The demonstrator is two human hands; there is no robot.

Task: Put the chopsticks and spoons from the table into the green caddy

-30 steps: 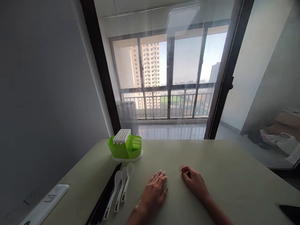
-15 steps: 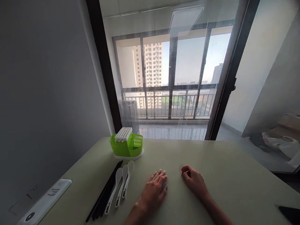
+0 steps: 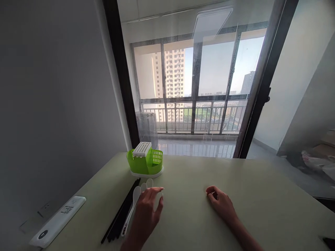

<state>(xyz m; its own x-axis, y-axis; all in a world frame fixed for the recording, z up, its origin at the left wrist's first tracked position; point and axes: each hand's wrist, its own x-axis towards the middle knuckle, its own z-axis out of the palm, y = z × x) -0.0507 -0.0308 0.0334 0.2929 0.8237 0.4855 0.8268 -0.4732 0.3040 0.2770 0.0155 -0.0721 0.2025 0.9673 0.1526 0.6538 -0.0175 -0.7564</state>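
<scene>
My left hand (image 3: 147,209) hovers over the white spoons (image 3: 136,195) on the pale green table (image 3: 235,181), fingers apart and holding nothing. It covers most of two of the spoons. Black chopsticks (image 3: 120,217) lie just left of the spoons. A green cutlery holder (image 3: 144,162) with a white slotted lid stands beyond them near the table's far edge. My right hand (image 3: 221,203) rests on the table to the right, fingers curled loosely inward with nothing seen in them.
A white remote-like device (image 3: 58,220) lies at the table's left edge by a grey wall. A large glass door with a dark frame (image 3: 123,80) stands behind the table. A dark object (image 3: 330,241) shows at the right corner.
My left hand lifted off the table and moved left over the spoons. The right hand stayed put. The view shifted slightly, so everything sits a little further right.
</scene>
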